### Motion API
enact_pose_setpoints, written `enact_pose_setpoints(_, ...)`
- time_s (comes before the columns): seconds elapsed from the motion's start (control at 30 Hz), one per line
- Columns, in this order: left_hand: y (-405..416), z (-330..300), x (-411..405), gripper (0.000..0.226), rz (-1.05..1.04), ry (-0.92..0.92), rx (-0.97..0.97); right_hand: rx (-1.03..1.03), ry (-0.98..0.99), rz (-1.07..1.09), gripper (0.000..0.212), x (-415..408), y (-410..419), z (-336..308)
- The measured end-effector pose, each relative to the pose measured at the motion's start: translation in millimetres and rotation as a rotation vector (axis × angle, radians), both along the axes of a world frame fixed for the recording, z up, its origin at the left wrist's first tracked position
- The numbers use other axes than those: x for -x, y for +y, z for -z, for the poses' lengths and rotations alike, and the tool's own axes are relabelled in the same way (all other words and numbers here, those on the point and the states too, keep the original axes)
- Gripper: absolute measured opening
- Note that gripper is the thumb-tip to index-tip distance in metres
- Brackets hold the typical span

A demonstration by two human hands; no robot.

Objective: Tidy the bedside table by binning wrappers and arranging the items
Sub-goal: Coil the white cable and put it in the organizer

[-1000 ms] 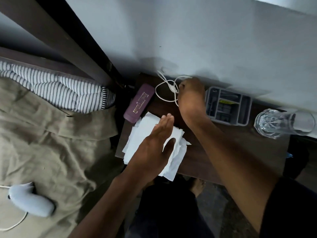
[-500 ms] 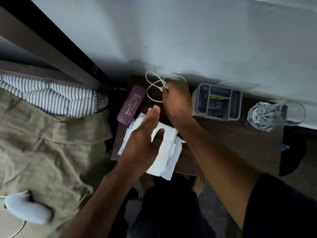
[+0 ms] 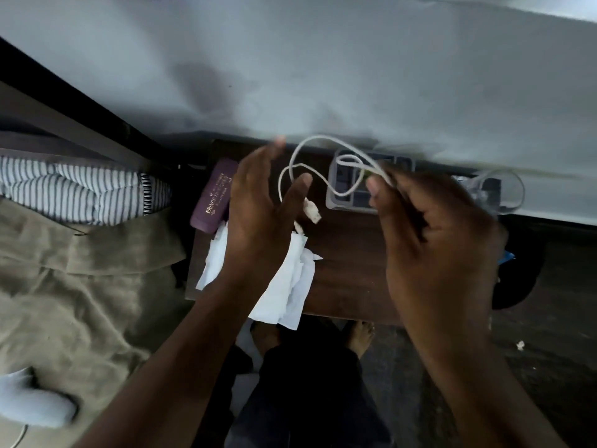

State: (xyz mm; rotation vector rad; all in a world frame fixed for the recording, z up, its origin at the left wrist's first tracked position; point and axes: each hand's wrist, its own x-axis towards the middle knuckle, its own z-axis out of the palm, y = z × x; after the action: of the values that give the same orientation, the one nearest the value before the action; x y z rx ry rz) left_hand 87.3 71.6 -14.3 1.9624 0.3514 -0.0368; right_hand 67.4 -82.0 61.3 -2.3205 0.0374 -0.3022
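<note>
My right hand (image 3: 433, 227) pinches a looped white cable (image 3: 326, 143) and holds it up above the dark wooden bedside table (image 3: 349, 253). The cable's two plug ends (image 3: 312, 211) dangle between my hands. My left hand (image 3: 261, 215) hovers with fingers spread, just left of the hanging loop, above crumpled white tissue paper (image 3: 287, 286) lying on the table's front left part. A purple case (image 3: 213, 195) lies at the table's left edge, partly behind my left hand. A grey divided organiser tray (image 3: 345, 192) stands at the back against the wall.
A clear drinking glass (image 3: 497, 189) lies on its side at the table's right, blurred. The bed with a khaki sheet (image 3: 80, 286) and a striped pillow (image 3: 74, 192) is at the left, with a pale grey device (image 3: 32, 402) on it. My bare feet show below the table.
My right hand has lifted the cable off the table and drawn it rightward. My left hand rose from above the tissue toward the dangling loop.
</note>
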Motion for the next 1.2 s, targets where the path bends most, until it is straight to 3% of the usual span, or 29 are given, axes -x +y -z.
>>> enact_pose_setpoints(0.07, -15.0, -7.6, 4.5, 0.013, 0.068, -0.036, 0.118, 0.034, -0.04, 0.018, 0.023, 8.1, -19.3, -15.2)
enact_pose_setpoints(0.13, -28.7, -15.1, 11.6, 0.021, 0.137, -0.047, 0.111, 0.067, -0.066, 0.019, 0.026, 15.1, -39.6, -27.3)
enact_pose_setpoints(0.27, -51.2, -24.2, 29.3, 0.025, 0.211, 0.041, 0.281, 0.104, -0.043, 0.027, 0.023, 27.9, -83.5, -34.0)
enact_pose_setpoints(0.4, -56.6, -20.0, 44.0, 0.026, 0.278, 0.118, 0.242, 0.191, 0.058, 0.059, 0.019, 37.1, -118.6, -4.7)
enact_pose_setpoints(0.43, -58.9, -20.3, 46.3, 0.026, 0.276, 0.194, 0.319, 0.225, 0.104, 0.063, 0.02, 39.2, -124.8, 4.9)
enact_pose_setpoints(0.53, -65.9, -26.7, 50.3, 0.029, 0.219, 0.456, 0.808, 0.213, 0.316, 0.046, 0.029, 42.6, -136.1, 29.7)
enact_pose_setpoints(0.6, -71.2, -31.4, 52.6, 0.036, 0.256, 0.563, 0.926, 0.052, 0.44, -0.044, 0.049, 42.7, -134.0, 38.9)
enact_pose_setpoints(0.67, -79.4, -37.0, 53.4, 0.037, 0.325, 0.631, 0.958, -0.272, 0.497, -0.168, 0.056, 41.4, -127.2, 45.8)
enact_pose_setpoints(0.73, -86.0, -45.2, 50.4, 0.034, 0.364, 0.692, 1.02, -0.627, 0.571, -0.228, 0.037, 39.0, -121.3, 54.2)
enact_pose_setpoints(0.8, -88.0, -52.2, 42.3, 0.028, 0.327, 0.713, 1.196, -0.79, 0.607, -0.195, 0.014, 33.9, -122.2, 63.1)
enact_pose_setpoints(0.9, -85.8, -53.5, 28.5, 0.024, 0.182, 0.644, 1.53, -1.053, 0.729, -0.068, 0.023, 30.1, -123.9, 80.3)
enact_pose_setpoints(0.97, -86.6, -49.7, 19.4, 0.025, 0.071, 0.566, 1.645, -1.03, 0.824, -0.056, 0.023, 36.5, -117.9, 89.2)
enact_pose_setpoints(1.07, -93.6, -37.3, 8.5, 0.027, -0.039, 0.396, 1.49, -0.609, 0.942, -0.225, 0.031, 52.7, -106.6, 89.2)
enact_pose_setpoints(1.2, -107.1, -23.9, 16.1, 0.037, 0.076, 0.241, 0.733, -0.102, 0.847, -0.504, 0.024, 61.3, -103.1, 62.6)
